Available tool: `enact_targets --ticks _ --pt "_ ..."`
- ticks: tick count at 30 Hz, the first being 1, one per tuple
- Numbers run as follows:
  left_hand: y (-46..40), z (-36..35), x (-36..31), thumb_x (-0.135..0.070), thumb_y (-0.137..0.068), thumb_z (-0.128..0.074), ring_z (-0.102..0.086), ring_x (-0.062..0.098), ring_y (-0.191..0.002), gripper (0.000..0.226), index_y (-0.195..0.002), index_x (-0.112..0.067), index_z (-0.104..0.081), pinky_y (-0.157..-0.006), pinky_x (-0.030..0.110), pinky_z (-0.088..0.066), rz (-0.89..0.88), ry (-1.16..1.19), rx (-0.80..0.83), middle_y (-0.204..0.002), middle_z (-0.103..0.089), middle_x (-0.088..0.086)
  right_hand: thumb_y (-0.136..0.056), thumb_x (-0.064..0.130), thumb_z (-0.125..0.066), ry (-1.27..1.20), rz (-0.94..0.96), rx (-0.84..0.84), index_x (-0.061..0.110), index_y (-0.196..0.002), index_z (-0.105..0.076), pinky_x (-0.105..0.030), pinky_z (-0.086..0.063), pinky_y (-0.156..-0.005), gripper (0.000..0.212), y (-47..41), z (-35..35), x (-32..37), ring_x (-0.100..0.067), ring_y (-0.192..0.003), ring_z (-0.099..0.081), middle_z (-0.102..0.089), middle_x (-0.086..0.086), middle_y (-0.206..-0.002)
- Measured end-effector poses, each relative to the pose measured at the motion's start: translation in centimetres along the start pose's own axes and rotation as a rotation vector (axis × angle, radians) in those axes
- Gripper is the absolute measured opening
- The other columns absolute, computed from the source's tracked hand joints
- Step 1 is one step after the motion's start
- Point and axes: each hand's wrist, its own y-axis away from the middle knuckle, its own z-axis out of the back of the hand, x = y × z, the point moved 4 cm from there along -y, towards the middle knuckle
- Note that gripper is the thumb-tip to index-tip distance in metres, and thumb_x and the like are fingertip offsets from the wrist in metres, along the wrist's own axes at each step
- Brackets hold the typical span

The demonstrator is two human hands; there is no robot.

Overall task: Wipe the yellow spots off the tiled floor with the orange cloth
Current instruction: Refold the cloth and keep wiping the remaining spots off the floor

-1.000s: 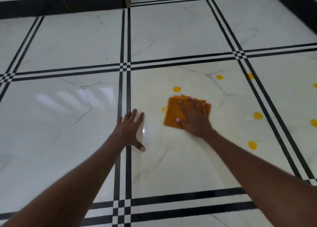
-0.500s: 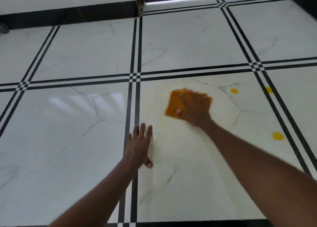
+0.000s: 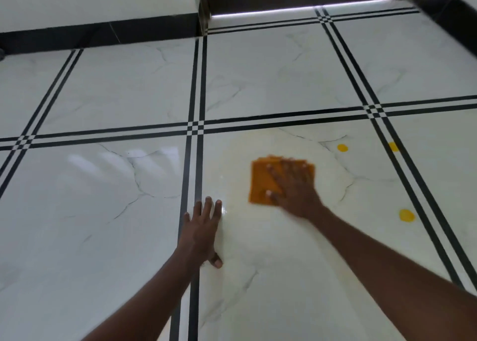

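Note:
The folded orange cloth (image 3: 263, 183) lies flat on a white marble floor tile (image 3: 284, 250). My right hand (image 3: 296, 188) presses on it, fingers spread over its right half, blurred by motion. My left hand (image 3: 202, 231) rests flat on the floor to the cloth's lower left, fingers together, holding nothing, beside the black grout lines. A pale yellowish smear covers the tile around the cloth. Three yellow spots show to the right: one (image 3: 342, 148) above right of the cloth, one (image 3: 393, 146) on the black stripe, one (image 3: 406, 215) lower right.
White marble tiles with double black stripes (image 3: 196, 129) fill the view. A black skirting (image 3: 103, 31) and white wall run along the far left. A dark doorway with a bright strip (image 3: 296, 9) lies at the far middle. Another dark skirting (image 3: 449, 8) slants at the top right.
The cloth and right hand slid forward over the spot above them, which no longer shows, then back a little. The view tilted forward, so the lower-right spots left the frame. Left hand stayed planted.

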Motion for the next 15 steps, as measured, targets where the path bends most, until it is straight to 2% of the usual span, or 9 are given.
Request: enact_targets --ticks 2,3,6,8,10,13,15 --pt "-0.7 1.9 -1.1 -0.062 -0.052 -0.089 -0.021 0.040 -0.146 0.149 -0.158 -0.005 0.000 -0.115 0.056 -0.032 0.030 -0.051 -0.041 -0.160 -0.012 0.020 -0.096 0.073 -0.020 -0.009 -0.270 0.008 0.021 -0.155 -0.042 -0.069 -0.027 -0.113 0.082 -1.7 0.5 -6.5 -0.051 -0.140 -0.043 -0.044 -0.026 -0.155" --pt "-1.6 3.1 -2.1 -0.066 -0.052 -0.087 -0.022 0.040 -0.146 0.150 -0.157 -0.005 0.000 -0.114 0.057 -0.032 0.022 -0.047 -0.088 -0.159 -0.013 0.020 -0.097 0.074 -0.015 0.002 -0.333 0.017 0.020 -0.156 -0.041 -0.069 -0.028 -0.112 0.084 -1.0 0.5 -9.5 -0.052 -0.139 -0.044 -0.044 -0.028 -0.154" --pt "-5.6 6.0 -6.9 -0.074 -0.052 -0.081 0.005 0.041 -0.153 0.155 -0.158 -0.015 0.016 -0.119 0.061 -0.013 -0.100 0.049 -0.165 -0.165 0.013 0.021 -0.099 0.072 -0.013 0.047 -0.393 -0.052 0.017 -0.159 -0.035 -0.071 -0.028 -0.112 0.084 3.8 0.9 -15.5 -0.054 -0.140 -0.041 -0.040 -0.030 -0.155" --pt "-7.3 6.6 -10.0 -0.073 -0.056 -0.080 0.008 0.042 -0.152 0.150 -0.158 -0.018 0.014 -0.119 0.064 -0.012 -0.144 0.049 -0.137 -0.165 0.013 0.020 -0.100 0.071 -0.014 0.052 -0.503 -0.120 0.017 -0.157 -0.038 -0.073 -0.028 -0.113 0.083 6.8 0.9 -15.5 -0.054 -0.139 -0.042 -0.042 -0.031 -0.154" --pt "-8.1 6.5 -11.6 -0.069 -0.058 -0.082 0.003 0.043 -0.152 0.146 -0.159 -0.017 0.011 -0.116 0.065 -0.019 -0.121 0.000 -0.121 -0.165 0.009 0.020 -0.099 0.069 -0.018 0.051 -0.573 -0.114 0.018 -0.157 -0.039 -0.072 -0.026 -0.114 0.080 8.9 0.6 -12.1 -0.052 -0.141 -0.041 -0.043 -0.031 -0.154" --pt "-8.3 6.6 -11.9 -0.064 -0.062 -0.083 0.005 0.046 -0.151 0.144 -0.158 -0.016 0.014 -0.117 0.065 -0.019 -0.082 -0.044 -0.072 -0.165 0.012 0.020 -0.095 0.068 -0.027 0.010 -0.366 -0.027 0.023 -0.162 -0.025 -0.067 -0.009 -0.121 0.081 9.2 0.5 -6.6 -0.048 -0.151 -0.026 -0.029 -0.025 -0.164" --pt "-8.3 6.8 -12.0 -0.061 -0.063 -0.084 0.007 0.047 -0.151 0.144 -0.158 -0.015 0.015 -0.117 0.066 -0.019 -0.080 -0.049 -0.048 -0.164 0.014 0.021 -0.095 0.071 -0.024 0.015 -0.223 -0.009 0.027 -0.163 -0.019 -0.066 -0.010 -0.122 0.081 6.5 1.2 -6.8 -0.046 -0.153 -0.022 -0.023 -0.021 -0.167"
